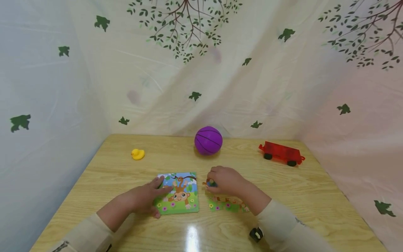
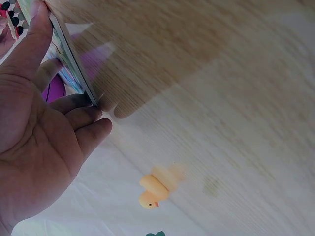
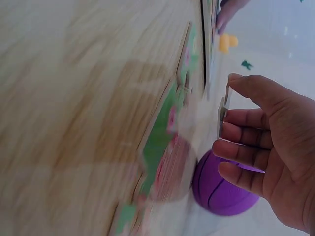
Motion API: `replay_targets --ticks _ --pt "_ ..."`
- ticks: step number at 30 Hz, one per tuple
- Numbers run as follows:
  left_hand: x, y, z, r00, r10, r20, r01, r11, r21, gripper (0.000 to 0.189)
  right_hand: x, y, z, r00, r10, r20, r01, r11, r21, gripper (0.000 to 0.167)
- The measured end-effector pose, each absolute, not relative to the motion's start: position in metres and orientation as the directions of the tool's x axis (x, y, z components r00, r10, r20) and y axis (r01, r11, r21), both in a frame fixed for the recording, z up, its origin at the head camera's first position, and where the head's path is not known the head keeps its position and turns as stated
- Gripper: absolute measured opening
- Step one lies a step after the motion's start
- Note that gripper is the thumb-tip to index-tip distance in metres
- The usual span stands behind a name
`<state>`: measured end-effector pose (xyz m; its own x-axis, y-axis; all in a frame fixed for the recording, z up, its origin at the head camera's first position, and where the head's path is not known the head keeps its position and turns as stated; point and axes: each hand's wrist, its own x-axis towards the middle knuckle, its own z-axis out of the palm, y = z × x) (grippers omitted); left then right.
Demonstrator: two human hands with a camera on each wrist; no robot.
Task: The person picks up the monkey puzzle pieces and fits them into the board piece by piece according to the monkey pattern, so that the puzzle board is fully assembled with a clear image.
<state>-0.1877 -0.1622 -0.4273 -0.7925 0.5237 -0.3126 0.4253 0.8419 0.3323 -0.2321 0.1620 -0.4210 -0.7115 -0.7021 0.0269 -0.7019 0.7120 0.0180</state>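
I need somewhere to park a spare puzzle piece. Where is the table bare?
Bare wood lies between the duck and puzzle board, and in front of the red wagon. It is crowded around the right hand and loose pieces.

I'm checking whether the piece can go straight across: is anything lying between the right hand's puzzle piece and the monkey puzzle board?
Nothing visible does. The right hand pinches a puzzle piece just right of the monkey puzzle board, with only bare table between them. The left hand rests on the board's left edge.

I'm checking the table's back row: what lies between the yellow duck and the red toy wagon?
The purple ball sits between the yellow duck and the red toy wagon, near the curtain; the head view shows it.
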Motion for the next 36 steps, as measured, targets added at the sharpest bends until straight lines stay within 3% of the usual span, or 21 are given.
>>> replay_targets --ticks 12,18,36 --pt "-0.188 -0.161 -0.427 -0.792 0.531 -0.300 0.437 0.837 0.328 0.092 -0.230 0.105 -0.420 -0.642 -0.767 -0.021 -0.764 0.636 0.107 0.033" --pt "-0.188 -0.162 -0.427 -0.790 0.541 -0.288 0.446 0.830 0.334 0.092 -0.230 0.090 -0.429 -0.650 -0.760 -0.024 -0.753 0.639 0.155 0.033" --pt "-0.187 -0.162 -0.427 -0.792 0.539 -0.288 0.446 0.832 0.331 0.092 -0.226 0.072 -0.439 -0.662 -0.747 -0.059 -0.747 0.651 0.137 0.024"
